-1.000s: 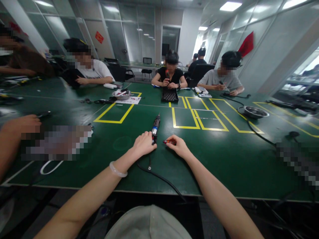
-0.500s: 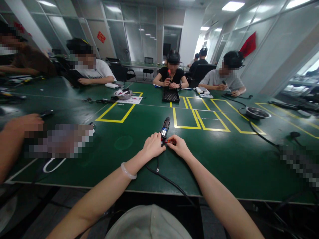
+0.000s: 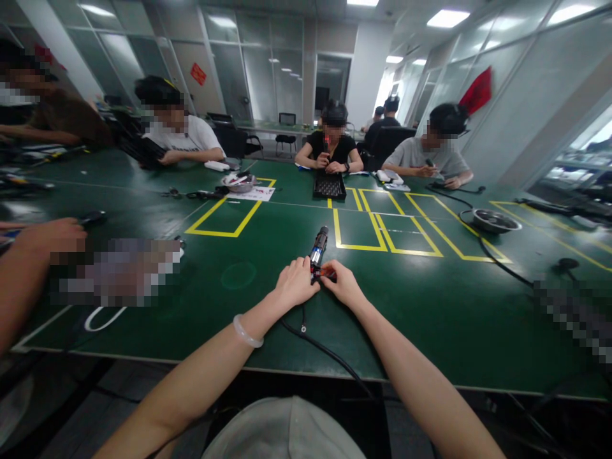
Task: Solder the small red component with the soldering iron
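A dark, slim power tool [image 3: 318, 245] with a bare silver and blue midsection lies on the green table, its narrow end pointing away from me. My left hand [image 3: 297, 282] is closed over its near end, fingers curled around it. Close against it on the right, my right hand [image 3: 343, 283] is closed in a pinch on a small red-orange part [image 3: 329, 275], mostly hidden by the fingers. A thick black cord [image 3: 329, 352] runs from under my left hand over the table's front edge. Beside it a short wire ends in a metal ring terminal [image 3: 303, 329].
Yellow tape outlines [image 3: 358, 247] mark the table. A metal bowl [image 3: 495, 220] stands at the right and a bowl with items [image 3: 239, 182] at the far left. A co-worker's hand [image 3: 50, 242] is at the left. Several people sit across, one behind a black tray [image 3: 329, 186].
Both my hands keep their hold at the tool, with almost no visible movement. The view has shifted slightly. Across the table, the dark object held by a person at the left has tilted.
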Action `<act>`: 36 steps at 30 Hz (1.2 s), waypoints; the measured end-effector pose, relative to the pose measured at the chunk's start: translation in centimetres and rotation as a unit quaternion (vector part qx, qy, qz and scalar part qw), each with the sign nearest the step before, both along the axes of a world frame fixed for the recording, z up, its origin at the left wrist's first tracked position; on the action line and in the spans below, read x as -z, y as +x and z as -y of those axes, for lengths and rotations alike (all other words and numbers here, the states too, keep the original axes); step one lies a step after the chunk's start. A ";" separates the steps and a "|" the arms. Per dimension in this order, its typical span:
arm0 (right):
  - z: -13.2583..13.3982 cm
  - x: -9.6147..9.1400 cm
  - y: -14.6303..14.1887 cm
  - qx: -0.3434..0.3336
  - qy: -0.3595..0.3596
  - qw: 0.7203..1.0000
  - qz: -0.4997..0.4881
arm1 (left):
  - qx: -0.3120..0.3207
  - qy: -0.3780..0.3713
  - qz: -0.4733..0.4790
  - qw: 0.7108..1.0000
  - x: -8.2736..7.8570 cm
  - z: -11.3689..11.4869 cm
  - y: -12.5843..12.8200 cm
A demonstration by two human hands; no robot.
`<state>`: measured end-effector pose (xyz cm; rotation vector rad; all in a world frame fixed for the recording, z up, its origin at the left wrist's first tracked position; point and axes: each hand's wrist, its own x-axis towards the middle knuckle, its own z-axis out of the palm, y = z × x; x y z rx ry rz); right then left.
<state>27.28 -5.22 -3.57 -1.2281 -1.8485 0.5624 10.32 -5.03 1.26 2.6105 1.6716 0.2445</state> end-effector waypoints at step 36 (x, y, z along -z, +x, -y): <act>0.7 -0.4 0.3 -0.019 -0.027 0.997 -0.076 | -0.028 0.017 -0.008 0.999 0.3 -0.9 0.3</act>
